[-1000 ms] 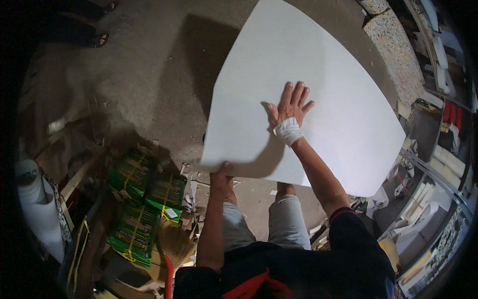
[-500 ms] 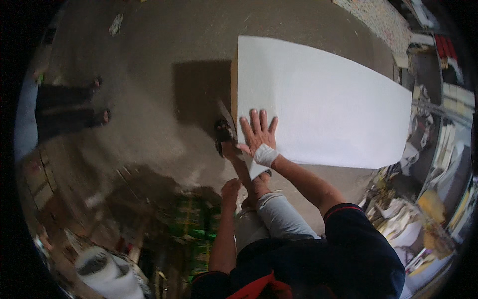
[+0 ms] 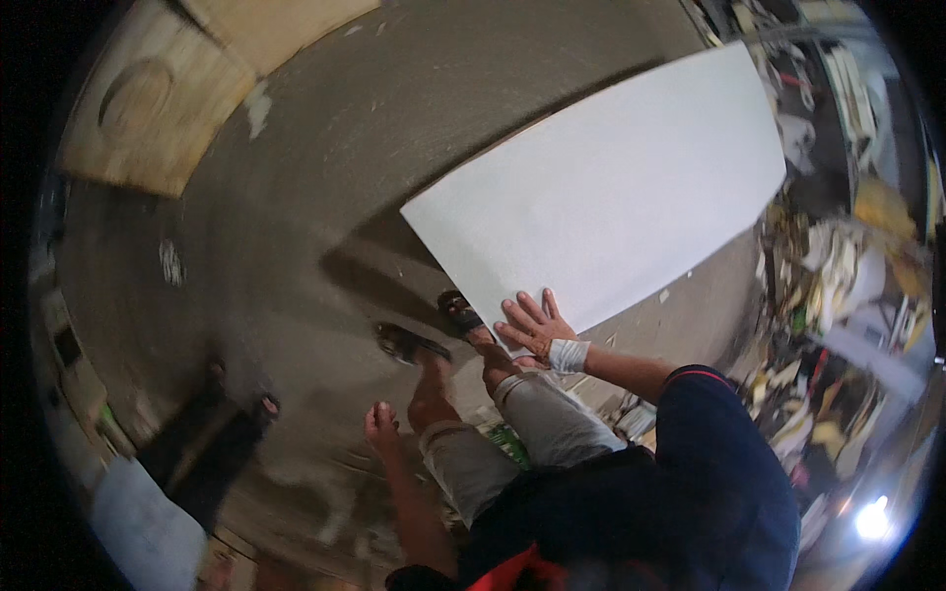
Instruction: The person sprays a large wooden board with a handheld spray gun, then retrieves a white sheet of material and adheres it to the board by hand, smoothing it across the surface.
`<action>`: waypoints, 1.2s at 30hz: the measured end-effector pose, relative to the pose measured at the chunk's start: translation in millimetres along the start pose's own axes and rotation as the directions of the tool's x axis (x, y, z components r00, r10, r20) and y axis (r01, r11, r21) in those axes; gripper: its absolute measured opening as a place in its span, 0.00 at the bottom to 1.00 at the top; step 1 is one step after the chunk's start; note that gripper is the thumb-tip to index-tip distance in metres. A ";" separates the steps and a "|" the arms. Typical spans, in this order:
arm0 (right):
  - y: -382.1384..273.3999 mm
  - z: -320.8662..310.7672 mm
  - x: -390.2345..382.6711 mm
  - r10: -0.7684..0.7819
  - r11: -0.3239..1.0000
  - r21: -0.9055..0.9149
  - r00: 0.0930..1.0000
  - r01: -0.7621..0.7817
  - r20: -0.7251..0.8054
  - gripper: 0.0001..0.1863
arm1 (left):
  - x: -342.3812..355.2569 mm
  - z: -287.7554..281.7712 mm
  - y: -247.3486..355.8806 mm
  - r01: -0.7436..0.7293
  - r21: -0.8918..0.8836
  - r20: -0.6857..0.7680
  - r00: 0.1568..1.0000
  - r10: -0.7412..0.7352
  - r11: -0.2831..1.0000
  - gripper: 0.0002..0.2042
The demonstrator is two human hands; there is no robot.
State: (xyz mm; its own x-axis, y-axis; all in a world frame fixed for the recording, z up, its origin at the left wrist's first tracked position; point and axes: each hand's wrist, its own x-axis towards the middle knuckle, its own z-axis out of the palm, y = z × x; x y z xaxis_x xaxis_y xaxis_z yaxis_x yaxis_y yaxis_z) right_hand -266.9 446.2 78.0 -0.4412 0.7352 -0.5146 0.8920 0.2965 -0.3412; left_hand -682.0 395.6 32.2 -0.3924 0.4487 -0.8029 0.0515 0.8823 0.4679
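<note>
A long white board (image 3: 611, 187) with a smooth top face stretches away to the right in front of me. My right hand (image 3: 535, 325) lies flat on its near corner, fingers spread. A white band (image 3: 568, 356) wraps that wrist. Away from the board, my left hand (image 3: 381, 424) hangs beside my left knee with the fingers curled in. Whether anything is inside those fingers is hidden. My sandalled feet (image 3: 412, 343) stand by the board's near left end.
Wooden panels (image 3: 158, 98) lie at the far left, one with a round mark. Another person's dark-trousered legs (image 3: 202, 443) are at the lower left. Piled scraps (image 3: 828, 286) line the right side, near a bright lamp (image 3: 873, 519). A pale scrap (image 3: 171, 263) lies on the floor.
In view, the board has swung so its far end points up and right. My right hand stays on its near end, closer to the corner. My left hand has moved left, away from my legs.
</note>
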 end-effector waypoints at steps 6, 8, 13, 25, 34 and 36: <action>-5.9 -59.0 44.1 0.551 0.786 0.473 0.799 -0.398 -0.242 0.24 | 46.0 -15.9 113.3 -0.050 0.075 0.078 0.996 0.044 0.996 0.17; 9.5 -83.1 79.1 0.686 0.715 0.515 0.613 -0.472 -0.391 0.15 | 72.2 -11.8 170.5 -0.176 0.123 0.217 0.965 0.146 0.977 0.18; 58.0 -145.3 154.2 0.976 0.216 0.835 0.134 -0.506 -0.171 0.21 | 126.1 1.9 318.2 -0.282 0.235 0.371 0.911 0.183 0.930 0.19; 104.8 -137.9 190.5 0.970 -0.174 0.837 -0.237 -0.519 0.055 0.30 | 174.8 135.3 468.2 -0.572 0.455 0.700 0.703 0.122 0.682 0.18; 136.6 -147.7 177.8 0.862 -0.507 0.710 -0.283 -0.489 0.421 0.27 | 150.3 341.0 544.3 -0.653 0.531 0.830 0.529 -0.177 0.540 0.18; 134.1 -151.7 173.5 0.865 -0.501 0.740 -0.255 -0.449 0.432 0.23 | 129.0 382.6 540.4 -0.708 0.504 0.860 0.461 -0.218 0.495 0.18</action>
State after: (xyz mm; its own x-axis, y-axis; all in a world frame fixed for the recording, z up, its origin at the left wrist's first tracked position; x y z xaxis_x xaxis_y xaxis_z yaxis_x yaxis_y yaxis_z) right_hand -208.9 706.0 62.3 0.8419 -0.1938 -0.5036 -0.3217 -0.9296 -0.1799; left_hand -353.4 984.7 40.2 0.5982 0.1366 -0.7896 0.7664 0.1904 0.6135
